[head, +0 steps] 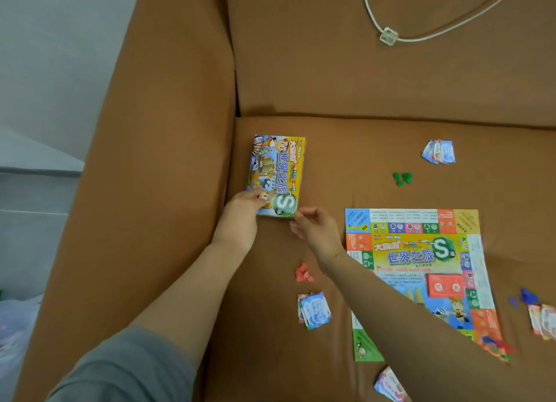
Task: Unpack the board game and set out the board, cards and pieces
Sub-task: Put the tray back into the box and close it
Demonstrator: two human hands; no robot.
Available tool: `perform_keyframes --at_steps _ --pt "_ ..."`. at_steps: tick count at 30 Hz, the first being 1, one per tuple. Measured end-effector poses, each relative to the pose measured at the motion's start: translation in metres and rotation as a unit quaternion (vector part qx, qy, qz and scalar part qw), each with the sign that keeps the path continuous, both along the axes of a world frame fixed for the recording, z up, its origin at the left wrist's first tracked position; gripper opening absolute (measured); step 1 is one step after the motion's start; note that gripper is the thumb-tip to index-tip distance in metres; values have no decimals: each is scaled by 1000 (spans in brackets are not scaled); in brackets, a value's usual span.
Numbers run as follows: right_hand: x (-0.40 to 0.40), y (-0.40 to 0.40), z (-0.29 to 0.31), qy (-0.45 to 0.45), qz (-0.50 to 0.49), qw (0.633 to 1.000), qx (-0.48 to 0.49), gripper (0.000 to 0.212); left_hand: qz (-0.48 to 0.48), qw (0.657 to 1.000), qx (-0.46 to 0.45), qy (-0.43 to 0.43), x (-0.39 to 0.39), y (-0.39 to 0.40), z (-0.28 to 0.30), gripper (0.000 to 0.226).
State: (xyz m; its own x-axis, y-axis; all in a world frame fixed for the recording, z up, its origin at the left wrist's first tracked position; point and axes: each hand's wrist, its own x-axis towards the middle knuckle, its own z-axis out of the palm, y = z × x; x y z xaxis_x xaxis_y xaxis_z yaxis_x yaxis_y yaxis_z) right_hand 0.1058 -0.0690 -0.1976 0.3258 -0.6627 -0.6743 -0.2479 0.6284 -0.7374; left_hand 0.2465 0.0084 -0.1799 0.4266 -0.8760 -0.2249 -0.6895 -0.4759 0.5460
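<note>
The sofa (331, 161) carries everything. The board (421, 251) lies flat, right of the game box (276, 173). Left hand (240, 218) pinches a small white piece at the box's near edge; right hand (316, 230) hovers beside it, fingers loosely curled, empty. Best steady the box first. Card piles (314, 310) and red pieces (303, 273) sit nearer, crowding the arms.
</note>
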Motion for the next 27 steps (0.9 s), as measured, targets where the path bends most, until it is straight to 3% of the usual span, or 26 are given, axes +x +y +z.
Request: perform_keyframes --at_steps 3,10,16,24,27 --pt "5 -5 -11 18 54 998 -33 14 1 999 31 -33 9 -10 -6 43" --pt "27 -13 -14 20 45 995 -88 40 -63 992 75 -78 9 -20 -10 62" --pt "1 -5 21 -58 18 997 -52 52 -41 992 104 -65 -9 -16 10 57" --pt "-104 5 74 -40 -65 994 -78 31 17 999 9 38 -84 -5 55 50" --pt "-159 14 82 -17 -44 993 -109 29 37 998 -25 54 -131 1 64 47"
